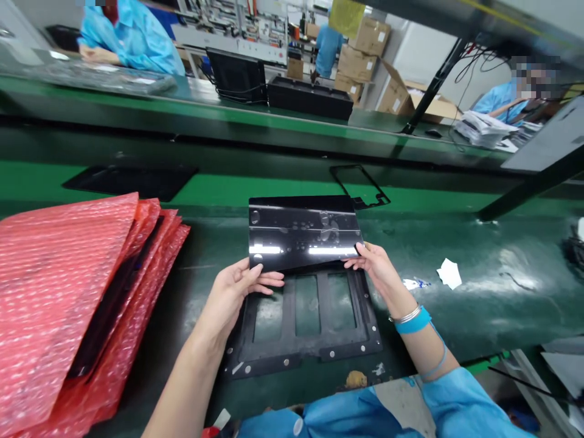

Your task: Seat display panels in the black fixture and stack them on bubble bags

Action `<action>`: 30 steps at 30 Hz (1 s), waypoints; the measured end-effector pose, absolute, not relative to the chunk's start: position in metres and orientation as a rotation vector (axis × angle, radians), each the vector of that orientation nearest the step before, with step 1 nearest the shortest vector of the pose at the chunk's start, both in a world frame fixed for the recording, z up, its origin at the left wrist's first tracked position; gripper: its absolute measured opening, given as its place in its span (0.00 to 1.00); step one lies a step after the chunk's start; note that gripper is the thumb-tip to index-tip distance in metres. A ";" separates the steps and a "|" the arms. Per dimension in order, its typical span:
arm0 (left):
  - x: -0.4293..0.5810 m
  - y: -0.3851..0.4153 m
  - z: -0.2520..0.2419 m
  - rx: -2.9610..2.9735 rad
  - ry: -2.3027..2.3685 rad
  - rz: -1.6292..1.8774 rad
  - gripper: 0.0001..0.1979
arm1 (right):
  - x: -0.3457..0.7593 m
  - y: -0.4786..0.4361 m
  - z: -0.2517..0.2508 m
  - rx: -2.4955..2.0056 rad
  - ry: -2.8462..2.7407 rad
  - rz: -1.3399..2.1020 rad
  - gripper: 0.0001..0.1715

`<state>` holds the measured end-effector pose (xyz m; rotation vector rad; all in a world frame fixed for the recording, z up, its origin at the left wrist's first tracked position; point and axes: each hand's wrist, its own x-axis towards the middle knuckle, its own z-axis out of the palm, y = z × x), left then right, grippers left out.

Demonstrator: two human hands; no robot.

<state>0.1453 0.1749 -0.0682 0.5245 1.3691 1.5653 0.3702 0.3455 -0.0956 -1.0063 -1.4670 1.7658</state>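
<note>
Black panel [301,234] pinched by the loosely spread left hand [235,289] and half-curled right hand [376,267], apparently being positioned above the frame [323,304], next calling for steady, level support!

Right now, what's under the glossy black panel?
Under the black panel, held by left hand and right hand: a black frame, near part visible, green bench through its openings. Its far edge is covered.

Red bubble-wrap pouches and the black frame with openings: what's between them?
In the head view, the person's left forearm extends over green tabletop between the pouches and the frame.
</note>
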 end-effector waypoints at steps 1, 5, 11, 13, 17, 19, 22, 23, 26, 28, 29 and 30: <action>0.144 0.174 -0.068 0.512 1.368 1.590 0.22 | 0.364 0.350 -0.092 -1.006 -1.475 1.766 0.33; 0.137 0.170 -0.066 0.459 1.352 1.812 0.19 | 0.320 0.374 -0.074 -0.999 -1.517 1.770 0.26; 0.129 0.164 -0.069 0.360 1.314 2.126 0.33 | 0.214 0.401 -0.059 -1.072 -1.592 1.709 0.15; 0.129 0.164 -0.072 0.346 1.354 2.092 0.35 | 0.190 0.408 -0.062 -1.157 -1.634 1.636 0.16; 0.134 0.165 -0.075 0.371 1.384 1.983 0.29 | 0.182 0.429 -0.076 -1.388 -1.790 1.389 0.18; 0.137 0.164 -0.074 0.392 1.374 1.953 0.26 | 0.195 0.443 -0.084 -1.513 -1.890 1.190 0.17; 0.139 0.163 -0.072 0.412 1.361 1.942 0.23 | 0.224 0.462 -0.092 -1.673 -2.019 0.807 0.14; 0.138 0.163 -0.072 0.414 1.363 1.943 0.22 | 0.233 0.466 -0.094 -1.714 -2.055 0.693 0.15; 0.137 0.165 -0.077 0.434 1.383 1.952 0.21 | 0.252 0.475 -0.099 -1.791 -2.169 0.493 0.15; 0.137 0.167 -0.082 0.493 1.438 1.964 0.20 | 0.257 0.480 -0.098 -1.793 -2.238 0.456 0.13; 0.138 0.166 -0.084 0.538 1.497 1.967 0.20 | 0.258 0.484 -0.096 -1.780 -2.265 0.455 0.13; 0.139 0.165 -0.085 0.591 1.580 1.973 0.20 | 0.259 0.487 -0.093 -1.760 -2.285 0.462 0.15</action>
